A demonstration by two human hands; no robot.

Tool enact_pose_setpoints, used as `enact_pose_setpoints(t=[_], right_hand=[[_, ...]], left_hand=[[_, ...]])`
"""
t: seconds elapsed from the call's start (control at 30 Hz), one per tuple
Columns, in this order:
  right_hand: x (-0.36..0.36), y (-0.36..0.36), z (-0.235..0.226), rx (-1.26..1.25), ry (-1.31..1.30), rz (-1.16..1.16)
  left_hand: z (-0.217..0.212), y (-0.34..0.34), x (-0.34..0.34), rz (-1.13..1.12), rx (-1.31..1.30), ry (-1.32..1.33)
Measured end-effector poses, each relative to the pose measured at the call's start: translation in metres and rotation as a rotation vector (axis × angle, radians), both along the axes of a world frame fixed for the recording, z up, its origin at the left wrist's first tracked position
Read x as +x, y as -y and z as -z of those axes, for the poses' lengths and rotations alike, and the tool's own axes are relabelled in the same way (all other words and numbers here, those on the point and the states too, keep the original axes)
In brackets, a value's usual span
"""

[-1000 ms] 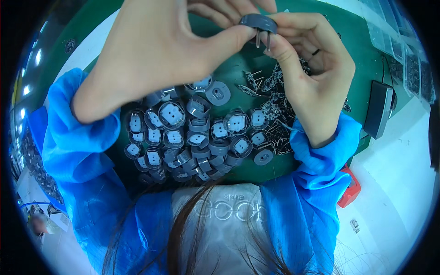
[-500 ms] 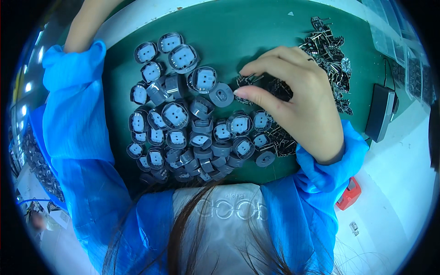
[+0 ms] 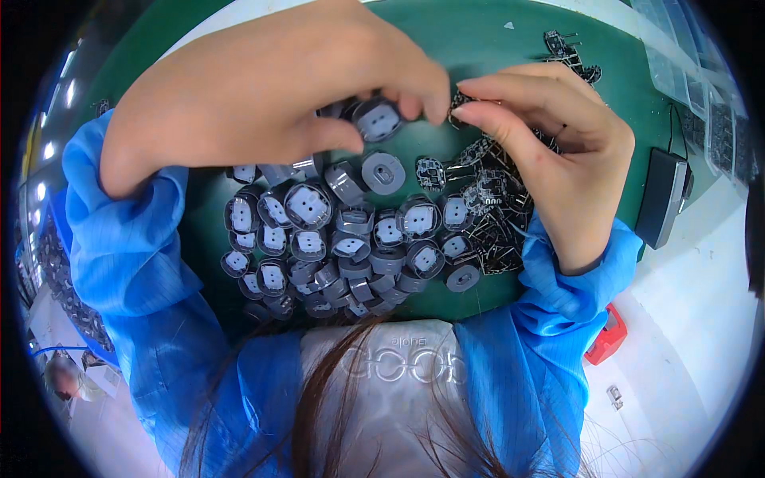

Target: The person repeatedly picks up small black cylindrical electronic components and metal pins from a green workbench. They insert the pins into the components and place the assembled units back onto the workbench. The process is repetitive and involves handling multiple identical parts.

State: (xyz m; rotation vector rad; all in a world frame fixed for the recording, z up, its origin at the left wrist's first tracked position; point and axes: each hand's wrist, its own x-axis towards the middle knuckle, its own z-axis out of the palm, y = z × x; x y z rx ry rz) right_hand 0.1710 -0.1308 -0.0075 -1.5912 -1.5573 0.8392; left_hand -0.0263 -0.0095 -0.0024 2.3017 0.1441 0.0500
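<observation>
Head view: a cluster of grey housings (image 3: 309,244) is spread over the green-topped counter (image 3: 470,36), most of them lying with their pale inserts turned up, some tipped on their sides. Past the far edge of the cluster, a single grey housing (image 3: 376,119) with a pale insert is grasped by the left hand (image 3: 295,84), its rim being held between thumb and fingers; the fingers are slightly blurred. To the right of that far edge, a small dark circuit board (image 3: 457,108) is pinched between the thumb and fingertips of the right hand (image 3: 570,143), and is partly covered by them. The two hands are held near each other but apart.

At the cluster's far right, a grey cap (image 3: 383,173) with an oval centre is laid flat; a second cap (image 3: 462,277) is placed at its near right. Directly right of the cluster, a tangled heap of pinned boards (image 3: 502,195) is partly hidden by the right hand. Well to the right of the cluster, a black box (image 3: 657,199) is set, and a red object (image 3: 608,338) is seen to its near right.
</observation>
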Motion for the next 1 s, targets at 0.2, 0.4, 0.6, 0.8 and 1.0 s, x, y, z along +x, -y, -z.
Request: enact_pose_setpoints(t=[0.2,0.4,0.6,0.8,1.0], right_hand=[[0.004,-0.002,0.004,0.121,0.069,-0.014],[-0.003,-0.001,0.009,0.083,0.067,0.204],[0.007,-0.001,0.008,0.142,0.199,0.108],[0.003,-0.002,0.001,0.046,-0.014,0.119],[0.000,0.000,-0.002,0.118,-0.068,-0.011]], left_hand=[[0.011,-0.007,0.007,-0.198,0.162,0.075],[0.017,0.004,0.014,-0.353,0.042,0.009],[0.031,0.033,0.037,-0.468,0.230,0.279],[0.024,0.006,0.018,-0.227,-0.016,0.077],[0.033,0.010,0.014,-0.449,-0.480,0.182]])
